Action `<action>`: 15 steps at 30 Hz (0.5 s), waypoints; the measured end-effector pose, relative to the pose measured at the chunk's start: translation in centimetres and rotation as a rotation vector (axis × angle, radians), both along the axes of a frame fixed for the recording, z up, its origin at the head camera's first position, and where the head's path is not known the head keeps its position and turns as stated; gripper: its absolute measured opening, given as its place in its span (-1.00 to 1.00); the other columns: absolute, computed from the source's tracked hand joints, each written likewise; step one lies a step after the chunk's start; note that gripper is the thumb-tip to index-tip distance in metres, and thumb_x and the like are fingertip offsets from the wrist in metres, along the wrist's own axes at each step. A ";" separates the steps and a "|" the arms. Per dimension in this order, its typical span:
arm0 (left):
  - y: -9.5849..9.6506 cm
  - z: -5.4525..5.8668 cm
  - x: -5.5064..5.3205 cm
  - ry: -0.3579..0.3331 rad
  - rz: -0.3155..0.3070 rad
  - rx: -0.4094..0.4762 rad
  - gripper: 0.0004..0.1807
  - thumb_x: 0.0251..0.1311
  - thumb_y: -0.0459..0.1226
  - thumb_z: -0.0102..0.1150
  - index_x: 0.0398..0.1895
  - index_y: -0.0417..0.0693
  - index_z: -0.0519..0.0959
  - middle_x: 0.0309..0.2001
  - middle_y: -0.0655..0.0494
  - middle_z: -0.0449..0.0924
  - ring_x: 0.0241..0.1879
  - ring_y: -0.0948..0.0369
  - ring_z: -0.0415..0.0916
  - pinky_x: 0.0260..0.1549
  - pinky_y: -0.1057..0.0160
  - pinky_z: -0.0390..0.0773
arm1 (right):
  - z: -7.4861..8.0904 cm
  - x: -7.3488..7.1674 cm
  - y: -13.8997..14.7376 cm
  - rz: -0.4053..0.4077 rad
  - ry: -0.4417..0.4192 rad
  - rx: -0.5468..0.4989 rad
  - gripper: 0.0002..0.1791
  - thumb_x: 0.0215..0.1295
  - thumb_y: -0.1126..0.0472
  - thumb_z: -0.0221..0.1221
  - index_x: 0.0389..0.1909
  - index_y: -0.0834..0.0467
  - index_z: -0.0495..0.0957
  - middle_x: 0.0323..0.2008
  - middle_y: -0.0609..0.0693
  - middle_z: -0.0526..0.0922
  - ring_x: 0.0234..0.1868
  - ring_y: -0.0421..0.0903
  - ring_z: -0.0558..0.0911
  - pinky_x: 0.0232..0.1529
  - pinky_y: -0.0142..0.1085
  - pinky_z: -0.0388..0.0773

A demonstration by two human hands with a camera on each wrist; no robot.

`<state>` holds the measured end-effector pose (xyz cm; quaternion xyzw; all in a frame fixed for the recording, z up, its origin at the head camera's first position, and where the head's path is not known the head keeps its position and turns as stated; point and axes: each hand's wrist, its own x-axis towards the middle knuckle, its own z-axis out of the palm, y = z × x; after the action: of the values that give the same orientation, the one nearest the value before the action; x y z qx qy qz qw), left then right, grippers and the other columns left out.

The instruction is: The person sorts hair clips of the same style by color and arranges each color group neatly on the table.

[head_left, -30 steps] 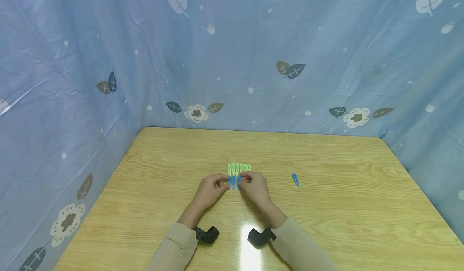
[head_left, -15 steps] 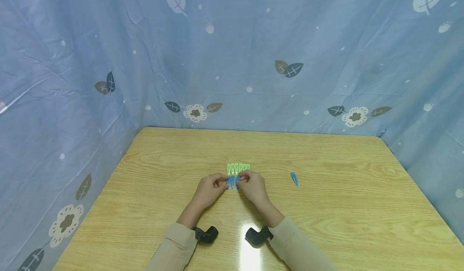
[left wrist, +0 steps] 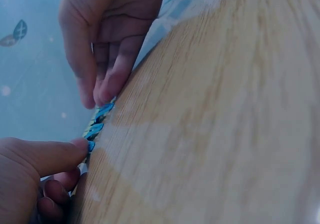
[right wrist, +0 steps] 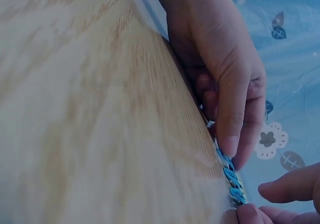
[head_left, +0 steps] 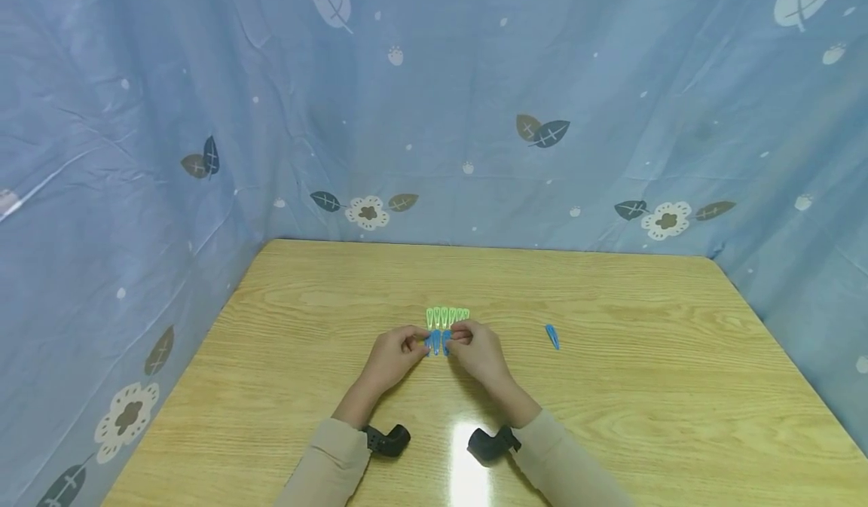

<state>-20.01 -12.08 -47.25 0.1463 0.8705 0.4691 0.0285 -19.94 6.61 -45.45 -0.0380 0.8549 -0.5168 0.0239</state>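
Observation:
Three blue snap hair clips stand side by side in a short row on the table. My left hand (head_left: 392, 355) pinches the left blue hair clip (left wrist: 91, 146) between thumb and finger. At the right end, my right hand (head_left: 480, 352) pinches another blue hair clip (head_left: 446, 342). Between the hands lies the middle blue hair clip (head_left: 436, 342), with a narrow gap to its right. Just beyond is a row of several green hair clips (head_left: 444, 317); my right fingers partly cover its right end. Both wrist views show the fingertips low at the clips.
A lone blue hair clip (head_left: 552, 337) lies to the right on the wooden table (head_left: 644, 386). A patterned blue curtain (head_left: 434, 100) hangs behind the table and at its sides. Each wrist wears a black camera mount, and light glares on the table's near part.
Both hands stay at the blue row almost unmoved. The right forearm shifts slightly, and the head view sways a little.

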 end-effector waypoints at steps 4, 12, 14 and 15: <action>0.1 0.0 0.0 -0.001 0.008 -0.001 -0.76 0.20 -0.30 0.27 -0.06 -0.13 0.64 -0.47 0.22 0.46 -0.52 0.28 0.34 -0.54 0.38 0.41 | 0.0 -0.1 0.8 -0.007 -0.002 -0.041 -0.72 0.16 0.39 0.25 -0.10 0.38 0.57 -0.30 0.08 0.64 -0.26 -0.04 0.62 -0.20 -0.25 0.60; 0.1 -0.3 0.0 -0.001 0.019 -0.016 -0.75 0.19 -0.28 0.27 -0.06 -0.12 0.64 -0.47 0.23 0.46 -0.52 0.29 0.35 -0.55 0.38 0.42 | 0.1 -0.1 3.6 0.049 -0.021 -0.168 -0.67 0.23 0.35 0.25 0.01 0.35 0.55 -0.16 0.15 0.65 -0.12 0.04 0.63 -0.08 -0.26 0.58; 0.1 -0.4 -0.1 0.004 0.017 -0.016 -0.75 0.19 -0.29 0.27 -0.06 -0.12 0.64 -0.48 0.22 0.45 -0.53 0.29 0.34 -0.55 0.37 0.42 | 0.1 -0.1 4.3 0.065 -0.034 -0.193 -0.64 0.24 0.34 0.24 0.05 0.35 0.52 -0.10 0.18 0.64 -0.07 0.07 0.62 -0.05 -0.26 0.58; 0.1 -0.4 -0.1 0.007 0.016 -0.015 -0.75 0.19 -0.29 0.27 -0.06 -0.12 0.64 -0.48 0.22 0.45 -0.53 0.28 0.34 -0.55 0.37 0.42 | 0.1 -0.1 4.6 0.072 -0.039 -0.199 -0.62 0.25 0.33 0.24 0.08 0.35 0.51 -0.07 0.19 0.64 -0.04 0.08 0.62 -0.04 -0.27 0.57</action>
<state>-20.10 -11.99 -47.64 0.1409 0.8752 0.4622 0.0228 -20.02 11.19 -45.35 -0.0609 0.7967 -0.5987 0.0553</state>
